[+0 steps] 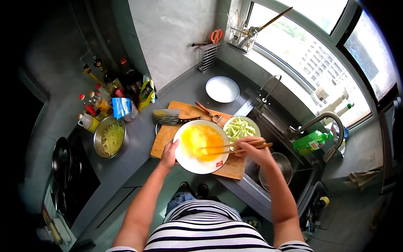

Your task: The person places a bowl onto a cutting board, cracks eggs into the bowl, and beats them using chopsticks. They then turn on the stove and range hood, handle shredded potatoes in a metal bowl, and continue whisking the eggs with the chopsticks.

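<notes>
While the hands (pixel 169 153) hold chopsticks (pixel 262 146) and a bowl (pixel 193 164), these partly hide a board (pixel 163 136) and perhaps cucumber strips (pixel 240 127).

Head-worn view, near, facing forward and down

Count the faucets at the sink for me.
2: a slim faucet near the white plate, and a larger curved faucet beside the green bottle. No others show.
</notes>
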`<state>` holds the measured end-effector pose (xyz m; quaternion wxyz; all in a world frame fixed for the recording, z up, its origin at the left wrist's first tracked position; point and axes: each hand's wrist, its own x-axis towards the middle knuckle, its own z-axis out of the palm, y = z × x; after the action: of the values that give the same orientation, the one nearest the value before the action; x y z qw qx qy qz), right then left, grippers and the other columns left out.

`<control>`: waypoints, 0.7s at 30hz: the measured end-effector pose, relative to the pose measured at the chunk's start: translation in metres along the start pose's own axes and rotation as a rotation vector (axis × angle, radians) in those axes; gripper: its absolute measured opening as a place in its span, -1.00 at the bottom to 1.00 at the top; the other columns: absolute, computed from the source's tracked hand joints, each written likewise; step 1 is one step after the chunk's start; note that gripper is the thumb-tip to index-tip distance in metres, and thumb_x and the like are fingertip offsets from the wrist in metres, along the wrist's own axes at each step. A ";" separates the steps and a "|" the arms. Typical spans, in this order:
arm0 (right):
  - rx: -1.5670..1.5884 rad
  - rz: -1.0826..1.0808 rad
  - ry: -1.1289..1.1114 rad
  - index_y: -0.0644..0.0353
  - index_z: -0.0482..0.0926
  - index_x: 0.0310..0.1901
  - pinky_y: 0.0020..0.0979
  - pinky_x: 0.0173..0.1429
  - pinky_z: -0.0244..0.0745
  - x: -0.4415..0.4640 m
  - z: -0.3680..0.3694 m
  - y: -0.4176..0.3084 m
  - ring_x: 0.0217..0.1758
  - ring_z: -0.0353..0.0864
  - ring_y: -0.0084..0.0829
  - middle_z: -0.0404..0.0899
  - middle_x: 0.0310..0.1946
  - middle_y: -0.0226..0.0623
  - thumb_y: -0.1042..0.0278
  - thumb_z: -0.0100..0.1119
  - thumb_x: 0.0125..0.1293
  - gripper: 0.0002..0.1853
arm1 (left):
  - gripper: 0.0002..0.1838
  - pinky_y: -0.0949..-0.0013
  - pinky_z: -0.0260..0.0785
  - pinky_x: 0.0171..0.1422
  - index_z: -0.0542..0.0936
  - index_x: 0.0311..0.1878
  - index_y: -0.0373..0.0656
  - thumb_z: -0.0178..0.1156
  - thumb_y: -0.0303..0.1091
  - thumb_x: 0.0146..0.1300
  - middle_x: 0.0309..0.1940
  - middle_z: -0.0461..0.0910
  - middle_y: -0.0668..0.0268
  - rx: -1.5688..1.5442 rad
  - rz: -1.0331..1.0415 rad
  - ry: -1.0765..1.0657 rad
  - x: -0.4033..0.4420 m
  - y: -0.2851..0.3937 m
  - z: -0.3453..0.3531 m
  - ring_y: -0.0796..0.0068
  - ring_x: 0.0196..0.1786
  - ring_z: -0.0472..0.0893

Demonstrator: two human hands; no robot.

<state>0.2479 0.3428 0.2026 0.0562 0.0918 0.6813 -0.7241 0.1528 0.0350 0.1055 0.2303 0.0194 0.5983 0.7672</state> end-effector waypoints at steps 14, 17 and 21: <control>0.068 -0.126 -0.033 0.28 0.62 -0.08 -0.51 -0.08 0.64 0.011 0.017 0.014 -0.17 0.67 -0.48 0.64 -0.17 -0.24 0.39 0.12 0.35 -0.80 | -0.55 0.46 0.34 0.13 0.41 0.19 -0.31 -0.09 -0.15 0.43 0.00 0.57 0.21 -0.010 -0.012 -0.004 0.000 0.011 0.003 0.48 0.01 0.57; 0.102 -0.084 -0.082 0.25 0.53 0.07 -0.41 0.07 0.59 0.004 0.003 0.007 -0.02 0.61 -0.43 0.58 -0.05 -0.24 0.29 0.01 0.42 -0.70 | -0.54 0.47 0.35 0.13 0.41 0.19 -0.32 -0.09 -0.14 0.43 0.00 0.57 0.20 0.010 0.002 0.007 -0.001 0.011 0.008 0.47 0.01 0.56; 0.191 -0.129 -0.280 0.28 0.39 0.23 -0.31 0.16 0.53 -0.009 -0.034 0.004 0.05 0.58 -0.37 0.54 0.02 -0.18 0.22 -0.17 0.48 -0.58 | -0.53 0.47 0.35 0.13 0.41 0.19 -0.32 -0.09 -0.13 0.42 0.01 0.57 0.19 -0.015 -0.016 0.013 -0.005 0.013 0.005 0.47 0.02 0.56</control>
<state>0.2594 0.3765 0.1990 0.0949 -0.0489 0.5993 -0.7934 0.1544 0.0359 0.1198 0.2328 0.0080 0.5941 0.7699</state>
